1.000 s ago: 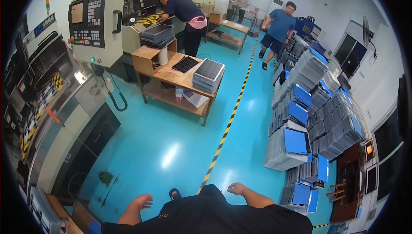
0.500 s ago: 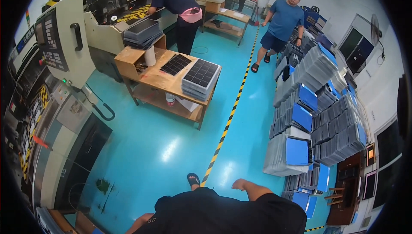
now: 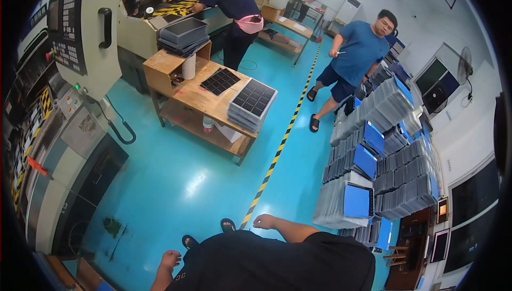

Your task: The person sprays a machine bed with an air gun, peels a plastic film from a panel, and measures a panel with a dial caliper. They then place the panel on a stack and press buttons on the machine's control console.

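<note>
My left hand (image 3: 170,259) hangs low beside my body, its fingers loosely bent and nothing visible in them. Ahead of my body is my right hand (image 3: 264,221), above the blue floor; its fingers are slightly curled and I see no object held. Neither hand touches anything. Nearest ahead is a wooden workbench (image 3: 200,101). On it lie a flat black gridded tray (image 3: 220,81) and a stack of similar trays (image 3: 252,100) with grey edges. A white cylinder (image 3: 189,68) stands by the bench's raised shelf, which carries more stacked grey trays (image 3: 183,35).
A person in a blue shirt (image 3: 362,48) stands ahead right, holding something small. Another person (image 3: 234,3) bends over a machine. Tall stacks of grey trays with blue sheets (image 3: 358,201) line the right. A machine control panel (image 3: 66,29) stands left. Yellow-black tape (image 3: 277,155) crosses the floor.
The person in blue has come closer and raised one hand. My left hand has swung into fuller view; my right hand has moved leftward. Both my feet now show.
</note>
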A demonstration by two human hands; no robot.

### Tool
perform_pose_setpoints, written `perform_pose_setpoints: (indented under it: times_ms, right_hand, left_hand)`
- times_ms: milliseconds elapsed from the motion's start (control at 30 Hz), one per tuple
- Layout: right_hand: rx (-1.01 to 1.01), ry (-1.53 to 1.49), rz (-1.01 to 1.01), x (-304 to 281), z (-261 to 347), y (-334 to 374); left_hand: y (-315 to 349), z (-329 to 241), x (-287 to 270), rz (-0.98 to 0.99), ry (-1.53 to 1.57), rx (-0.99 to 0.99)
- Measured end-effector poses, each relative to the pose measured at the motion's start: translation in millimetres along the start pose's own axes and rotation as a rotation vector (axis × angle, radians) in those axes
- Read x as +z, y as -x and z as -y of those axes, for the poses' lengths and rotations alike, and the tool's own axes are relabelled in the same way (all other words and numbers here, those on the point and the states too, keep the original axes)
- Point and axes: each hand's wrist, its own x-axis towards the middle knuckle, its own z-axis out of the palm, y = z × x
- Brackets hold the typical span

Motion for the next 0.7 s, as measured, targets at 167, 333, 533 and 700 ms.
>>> perform_pose_setpoints:
  times_ms: [167, 333, 533, 700]
  right_hand:
    - [0.245, -0.013, 0.068, 5.1, 30.2, 3.9]
    - [0.404, -0.037, 0.051, 23.6, 49.2, 3.4]
    - [0.372, -0.011, 0.092, 65.3, 105.6, -13.2]
    - [0.126, 0.098, 0.006, 93.3, 152.8, -30.2]
  left_hand:
    - [-7.7, 27.8, -45.2, 0.023, -0.048, -0.039]
    - [-14.7, 60.2, -101.3, 0.098, -0.094, -0.081]
    - [-13.3, 74.2, -155.6, 0.083, 0.016, -0.053]
    - [-14.0, 90.4, -182.7, 0.071, 0.024, -0.070]
